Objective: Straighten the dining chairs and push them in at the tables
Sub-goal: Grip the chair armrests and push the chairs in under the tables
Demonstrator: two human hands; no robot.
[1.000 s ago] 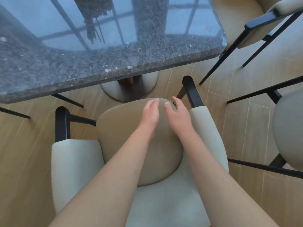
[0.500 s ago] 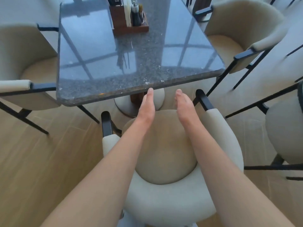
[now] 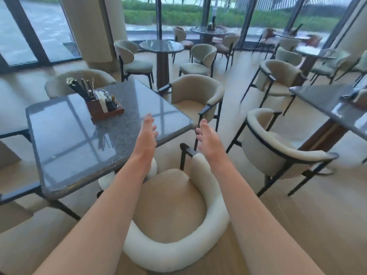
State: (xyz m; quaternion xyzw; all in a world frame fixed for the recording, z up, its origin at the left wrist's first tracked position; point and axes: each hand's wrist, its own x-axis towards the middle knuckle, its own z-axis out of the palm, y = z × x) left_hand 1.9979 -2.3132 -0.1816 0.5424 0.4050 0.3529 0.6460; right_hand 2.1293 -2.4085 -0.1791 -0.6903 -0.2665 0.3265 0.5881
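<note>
Both hands have lifted off the seat: left hand (image 3: 146,138) and right hand (image 3: 208,138) now hover with fingers straight, holding nothing. Near chair (image 3: 178,249) sits partly under the table (image 3: 65,135); the next chair (image 3: 278,147) looks untucked.

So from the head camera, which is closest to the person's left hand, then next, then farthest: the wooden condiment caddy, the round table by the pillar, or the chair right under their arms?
From the left hand:
1. Chair under the arms, just below.
2. Wooden condiment caddy, on the table, ahead and left.
3. Round table, far back by the pillar.
</note>
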